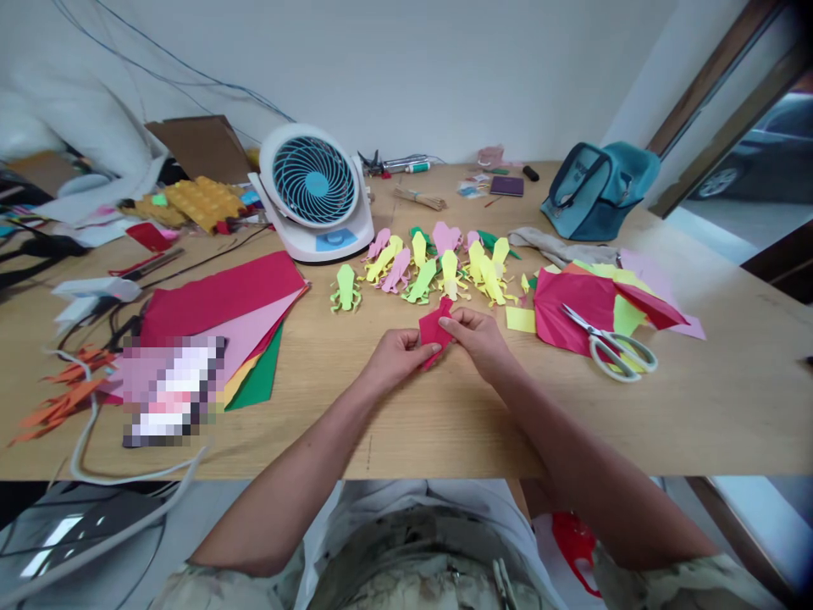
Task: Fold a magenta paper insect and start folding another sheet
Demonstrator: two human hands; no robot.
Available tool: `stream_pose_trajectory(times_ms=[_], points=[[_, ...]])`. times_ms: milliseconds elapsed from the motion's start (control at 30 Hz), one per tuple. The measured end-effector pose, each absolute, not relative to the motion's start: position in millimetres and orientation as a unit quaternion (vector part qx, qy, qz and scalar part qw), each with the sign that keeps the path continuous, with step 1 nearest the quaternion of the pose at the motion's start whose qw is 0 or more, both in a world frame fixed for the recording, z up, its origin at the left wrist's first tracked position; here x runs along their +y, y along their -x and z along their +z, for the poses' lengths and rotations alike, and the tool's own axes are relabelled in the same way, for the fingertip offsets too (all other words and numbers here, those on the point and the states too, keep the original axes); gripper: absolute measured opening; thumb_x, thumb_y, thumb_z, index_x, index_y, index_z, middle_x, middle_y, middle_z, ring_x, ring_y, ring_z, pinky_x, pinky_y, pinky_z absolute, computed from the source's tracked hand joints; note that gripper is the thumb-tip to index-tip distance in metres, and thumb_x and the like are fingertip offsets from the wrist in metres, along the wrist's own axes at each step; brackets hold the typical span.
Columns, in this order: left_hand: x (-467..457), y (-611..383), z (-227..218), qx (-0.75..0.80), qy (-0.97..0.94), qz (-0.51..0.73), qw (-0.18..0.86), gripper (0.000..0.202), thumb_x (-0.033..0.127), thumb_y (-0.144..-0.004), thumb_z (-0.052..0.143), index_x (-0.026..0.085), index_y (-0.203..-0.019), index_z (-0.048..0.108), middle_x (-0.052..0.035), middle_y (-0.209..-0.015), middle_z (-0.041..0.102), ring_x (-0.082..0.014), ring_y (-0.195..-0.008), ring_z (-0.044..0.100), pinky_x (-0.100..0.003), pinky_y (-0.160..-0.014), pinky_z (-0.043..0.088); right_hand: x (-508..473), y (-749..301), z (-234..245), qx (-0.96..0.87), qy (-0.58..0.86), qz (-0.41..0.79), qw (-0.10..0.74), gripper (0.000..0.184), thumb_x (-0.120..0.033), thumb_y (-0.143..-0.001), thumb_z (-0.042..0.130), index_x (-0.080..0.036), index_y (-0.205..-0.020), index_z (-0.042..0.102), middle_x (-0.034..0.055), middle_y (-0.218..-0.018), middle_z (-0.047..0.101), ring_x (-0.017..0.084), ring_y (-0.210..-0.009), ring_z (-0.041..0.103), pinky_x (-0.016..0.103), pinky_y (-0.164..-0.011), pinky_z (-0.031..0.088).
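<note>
Table [406,424]: wooden, light grain, runs the full width of the view; everything below stands or lies on it.

Paper sheets [222,296]: loose stack at the left, with red on top, then pink, yellow and green edges fanned out beneath.

Bag [594,191]: teal, with handles up, at the far right near the wall.

Fan [314,182]: white casing and blue grille, tilted back, at the far centre-left just behind the top corner of the paper sheets.

Paper scraps [575,301]: a heap of red, yellow and pink offcuts to the right of the hands.

Paper insects [432,267]: a cluster of folded figures in yellow, pink and green, in a rough row between the fan and the paper scraps. One green figure sits apart at the left end.

Scissors [610,343]: pale handles, blades closed, lying on the near edge of the paper scraps.

Left hand [397,356]: fingers curled, pinching the lower left edge of the red paper piece.

Right hand [483,339]: fingers curled, thumb and fingertips gripping the right side of the same piece.

Red paper piece [435,330]: small and partly folded, held between both hands just above the table at its middle, in front of the paper insects.

Yellow square [521,319]: small, flat, just beside the right hand.
</note>
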State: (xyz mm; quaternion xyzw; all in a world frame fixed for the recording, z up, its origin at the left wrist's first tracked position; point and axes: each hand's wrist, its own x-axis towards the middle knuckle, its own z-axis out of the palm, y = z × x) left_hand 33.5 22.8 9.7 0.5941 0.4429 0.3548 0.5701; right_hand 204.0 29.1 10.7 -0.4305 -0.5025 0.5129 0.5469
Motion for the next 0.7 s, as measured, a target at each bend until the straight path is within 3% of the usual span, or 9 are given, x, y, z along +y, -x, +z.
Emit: stream_pose_trajectory(times_ms=[233,433,700], points=[[21.6,-35.7,8.0,0.432,-0.596,0.376,0.563,0.043,0.052,-0.072,0.077,0.013,-0.063,0.061,0.0001,-0.058,0.058,-0.0081,-0.052,0.046,-0.023,-0.053,0.031,27.4,-202.3,12.6,-0.489,0.428,0.55,0.525,0.042,-0.056,-0.066,0.084,-0.02,-0.067,0.062,-0.001,-0.067,0.064,0.012,-0.06,0.054,0.027,-0.061,0.043],[19.7,-37.7,8.4,0.431,-0.577,0.36,0.592,0.043,0.053,-0.068,0.08,0.013,-0.066,0.063,-0.0056,-0.066,0.068,-0.0105,-0.056,0.057,-0.024,-0.057,0.043,31.7,-205.1,9.1,-0.469,0.446,0.524,0.553,0.046,-0.061,-0.064,0.083,-0.021,-0.063,0.061,-0.0031,-0.057,0.057,0.01,-0.052,0.044,0.027,-0.052,0.037],[14.6,-38.4,8.9,0.418,-0.614,0.344,0.574,0.037,0.049,-0.08,0.069,0.014,-0.069,0.062,-0.0023,-0.064,0.064,-0.0094,-0.054,0.056,-0.022,-0.055,0.044,37.6,-207.7,3.3,-0.436,0.433,0.529,0.585,0.049,-0.062,-0.062,0.085,-0.021,-0.063,0.057,-0.0055,-0.055,0.053,0.009,-0.049,0.042,0.024,-0.05,0.037]])
